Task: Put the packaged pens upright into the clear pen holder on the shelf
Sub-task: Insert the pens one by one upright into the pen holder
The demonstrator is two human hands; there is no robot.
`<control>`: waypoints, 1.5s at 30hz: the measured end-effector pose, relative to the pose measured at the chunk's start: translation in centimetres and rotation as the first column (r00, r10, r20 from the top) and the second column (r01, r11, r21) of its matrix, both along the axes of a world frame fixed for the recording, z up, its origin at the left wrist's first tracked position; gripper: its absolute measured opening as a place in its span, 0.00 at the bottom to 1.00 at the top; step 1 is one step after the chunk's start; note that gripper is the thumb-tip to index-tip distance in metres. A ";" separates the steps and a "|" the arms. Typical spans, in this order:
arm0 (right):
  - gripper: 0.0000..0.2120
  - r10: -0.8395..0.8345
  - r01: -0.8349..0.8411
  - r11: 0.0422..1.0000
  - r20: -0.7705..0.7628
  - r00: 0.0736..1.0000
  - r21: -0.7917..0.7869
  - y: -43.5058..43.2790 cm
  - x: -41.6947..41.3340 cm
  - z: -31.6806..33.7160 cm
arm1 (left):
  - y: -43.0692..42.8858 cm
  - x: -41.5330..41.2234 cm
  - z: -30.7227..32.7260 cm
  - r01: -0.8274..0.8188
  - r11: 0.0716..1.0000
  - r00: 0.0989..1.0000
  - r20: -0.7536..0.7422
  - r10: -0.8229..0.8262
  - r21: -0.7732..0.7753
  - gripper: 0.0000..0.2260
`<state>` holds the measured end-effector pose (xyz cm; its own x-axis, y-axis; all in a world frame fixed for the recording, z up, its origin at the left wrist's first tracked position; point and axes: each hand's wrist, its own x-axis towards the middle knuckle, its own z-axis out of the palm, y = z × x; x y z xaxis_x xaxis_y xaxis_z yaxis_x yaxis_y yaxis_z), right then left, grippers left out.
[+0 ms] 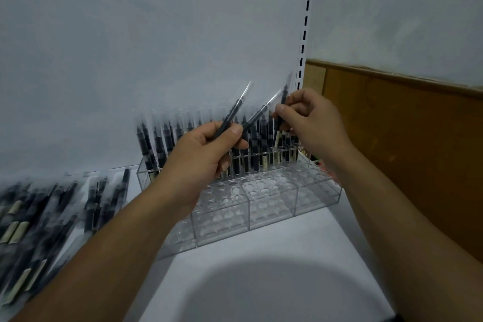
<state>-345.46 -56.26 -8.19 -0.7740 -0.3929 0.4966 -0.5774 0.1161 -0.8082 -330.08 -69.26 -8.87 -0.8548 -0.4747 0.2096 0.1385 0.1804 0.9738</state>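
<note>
On the white shelf board (287,256), against a white back panel (130,60), sits a clear acrylic pen holder (271,204). Black pens in clear sleeves (156,144) stand upright in its far rows. The left hand (201,159) grips two sleeved pens (231,115), tilted up to the right above the holder. The right hand (311,120) pinches one upright pen (283,99) over the far right end. A loose heap of sleeved pens (39,217) lies at the left. Right of the slotted white upright (304,42) runs brown wood panelling (405,125).

White shelf backboard (156,47), slotted upright (304,34), brown panelling (405,138)
</note>
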 end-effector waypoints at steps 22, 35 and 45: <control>0.10 -0.092 0.189 0.875 -0.230 0.969 0.446 0.1 -1.0 -1.0 | 0.4 0.1 0.1 -0.010 1.000 1.000 0.019 0.011 -0.024 0.08; 0.07 0.260 -0.281 0.934 0.121 0.958 0.222 2.0 1.3 1.3 | 0.4 0.0 0.1 -0.042 0.999 0.999 -0.012 0.042 -0.020 0.08; 0.11 0.469 -0.468 0.882 0.197 0.861 -0.055 0.5 2.7 0.9 | 0.4 -0.1 0.0 -0.009 0.998 1.000 -0.025 0.008 -0.058 0.09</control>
